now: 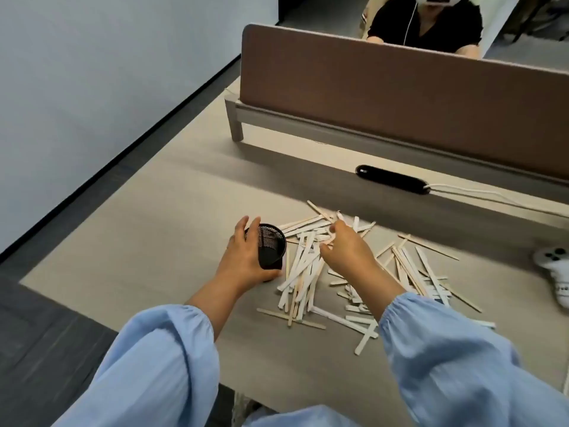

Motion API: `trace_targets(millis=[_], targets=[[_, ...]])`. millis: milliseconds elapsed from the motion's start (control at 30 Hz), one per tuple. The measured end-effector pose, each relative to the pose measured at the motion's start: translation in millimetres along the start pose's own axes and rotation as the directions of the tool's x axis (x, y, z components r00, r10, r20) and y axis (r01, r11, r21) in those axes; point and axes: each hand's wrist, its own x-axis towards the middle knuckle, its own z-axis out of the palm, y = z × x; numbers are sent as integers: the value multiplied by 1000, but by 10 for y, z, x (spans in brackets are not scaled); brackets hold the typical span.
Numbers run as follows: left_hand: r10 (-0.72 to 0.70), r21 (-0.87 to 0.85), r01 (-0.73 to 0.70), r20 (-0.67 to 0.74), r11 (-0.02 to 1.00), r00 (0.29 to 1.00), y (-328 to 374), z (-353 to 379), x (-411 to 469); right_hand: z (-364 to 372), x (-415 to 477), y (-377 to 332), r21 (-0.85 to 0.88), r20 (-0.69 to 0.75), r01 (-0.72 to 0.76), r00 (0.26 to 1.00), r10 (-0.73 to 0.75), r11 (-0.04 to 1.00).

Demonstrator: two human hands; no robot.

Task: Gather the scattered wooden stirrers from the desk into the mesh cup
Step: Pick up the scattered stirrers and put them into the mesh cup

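Note:
A black mesh cup (272, 245) stands on the pale desk (147, 235), tilted a little toward the pile, and it looks empty inside. My left hand (246, 257) wraps around its left side and grips it. Several wooden stirrers (303, 272) lie scattered in a loose heap to the right of the cup, spreading toward the right edge. My right hand (345, 251) rests over the heap's far part, its fingertips pinched on a few stirrers (331, 234) at the top of the pile.
A brown divider panel (400, 97) runs along the desk's far side, with a black oblong cable port (391, 179) and a white cable (492, 195) below it. A white controller (554, 269) lies at the right edge. A person sits beyond the divider.

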Motion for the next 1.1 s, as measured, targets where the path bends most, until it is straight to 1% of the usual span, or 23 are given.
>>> trace_targets(millis=[67,133,200,267,333,433,567,633,800,967,1100], targets=[[-43,-98,36,-70,995,997,-20,44,4,56,2,37,-52,28,-103,994,104,993],[-61,-138,43,-124,989,990,-52,84,4,139,-9,87,-79,91,-165,981,172,983],[-39,-162,9,-180,987,983,-50,100,6,252,10,114,-85,141,-217,963,228,972],[-11,-199,-40,-248,979,969,-56,107,18,338,25,119,-59,155,-269,949,275,961],[2,-229,-67,-274,971,962,-55,87,8,436,40,103,-57,170,-286,941,292,956],[50,-214,-112,-278,970,959,-97,37,32,574,56,19,-93,184,-291,935,304,952],[125,-134,-168,-282,977,951,-185,-25,86,716,60,-158,-132,135,-310,935,327,941],[136,-110,-174,-286,979,949,-235,-51,106,778,67,-245,-137,156,-323,926,343,936],[181,-92,-212,-265,973,947,-340,-94,190,793,171,-414,-83,225,-391,889,400,916],[225,-86,-252,-242,964,944,-346,-99,255,823,125,-436,-176,160,-301,931,329,937],[257,-67,-277,-220,958,941,-408,-83,293,901,116,-427,-186,152,-303,931,332,935]])
